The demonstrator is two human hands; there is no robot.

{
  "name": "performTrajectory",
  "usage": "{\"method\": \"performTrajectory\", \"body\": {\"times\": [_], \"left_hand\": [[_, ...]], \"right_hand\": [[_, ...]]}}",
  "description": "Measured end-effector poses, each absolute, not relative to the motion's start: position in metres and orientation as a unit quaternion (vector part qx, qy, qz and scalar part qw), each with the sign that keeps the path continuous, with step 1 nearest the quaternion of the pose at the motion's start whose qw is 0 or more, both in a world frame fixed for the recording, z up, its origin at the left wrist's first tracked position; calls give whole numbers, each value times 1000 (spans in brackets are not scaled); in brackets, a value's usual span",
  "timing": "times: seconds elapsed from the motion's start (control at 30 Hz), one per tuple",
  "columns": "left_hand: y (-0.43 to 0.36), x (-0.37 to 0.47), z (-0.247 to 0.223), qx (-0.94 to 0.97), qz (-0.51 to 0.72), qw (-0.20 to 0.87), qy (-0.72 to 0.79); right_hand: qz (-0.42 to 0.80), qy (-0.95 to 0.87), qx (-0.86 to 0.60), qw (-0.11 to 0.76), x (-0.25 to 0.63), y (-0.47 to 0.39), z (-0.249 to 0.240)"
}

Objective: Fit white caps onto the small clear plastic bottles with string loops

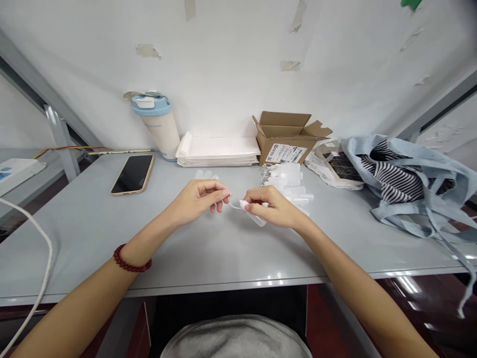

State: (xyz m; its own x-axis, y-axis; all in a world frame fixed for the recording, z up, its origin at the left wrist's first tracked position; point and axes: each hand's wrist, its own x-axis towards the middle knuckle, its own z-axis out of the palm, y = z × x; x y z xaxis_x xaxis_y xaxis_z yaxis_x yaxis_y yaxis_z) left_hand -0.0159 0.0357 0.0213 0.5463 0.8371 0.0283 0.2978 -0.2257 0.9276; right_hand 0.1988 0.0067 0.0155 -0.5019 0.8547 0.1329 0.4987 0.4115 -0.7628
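Note:
My right hand (273, 205) is closed around a small white squeeze bottle (258, 218) with a thin needle-like tip pointing up and left. My left hand (201, 200) pinches a tiny cap (230, 196), partly hidden by the fingertips. A thin pale strap runs from there to the bottle's neck, and the cap is apart from the tip. Just beyond my right hand lies a pile of similar translucent bottles (286, 175), with some thin strands at its left side. A few more clear bottles (204, 174) lie behind my left hand, partly covered by it.
A stack of white packets (219, 151) and an open cardboard box (283, 144) stand along the wall. To the left are a tumbler (160, 127) and a phone (132, 174). A blue cloth bag (413, 174) lies right. A white cable (46, 248) crosses the left edge.

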Motion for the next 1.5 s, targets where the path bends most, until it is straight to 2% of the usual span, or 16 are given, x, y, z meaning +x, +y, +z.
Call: {"method": "performTrajectory", "body": {"times": [0.53,0.77,1.13,1.5], "left_hand": [[32,-13,20,731,263,501,381],[29,-13,19,743,261,489,376],[24,-8,20,754,241,498,355],[23,-8,20,746,253,512,343]], "right_hand": [[355,-794,-415,268,197,5,17],[407,-781,-407,241,199,7,17],[475,-756,-377,245,204,9,17],[487,-758,-366,232,205,9,20]]}}
